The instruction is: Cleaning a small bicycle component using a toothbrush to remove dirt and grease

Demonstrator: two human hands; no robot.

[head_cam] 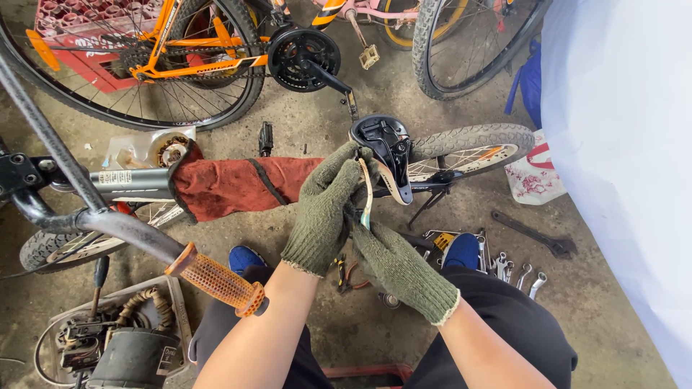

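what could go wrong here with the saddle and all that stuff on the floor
1. Both gloved hands, left hand and right hand, grip beside the upturned saddle; thick gloves may slip or get pinched against its underside.
2. Loose wrenches and pliers lie by the blue shoes; a step could land on them.
3. The orange handlebar grip juts near the left forearm and might get knocked.

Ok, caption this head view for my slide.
Gloved left hand and right hand grip an upturned bicycle saddle.
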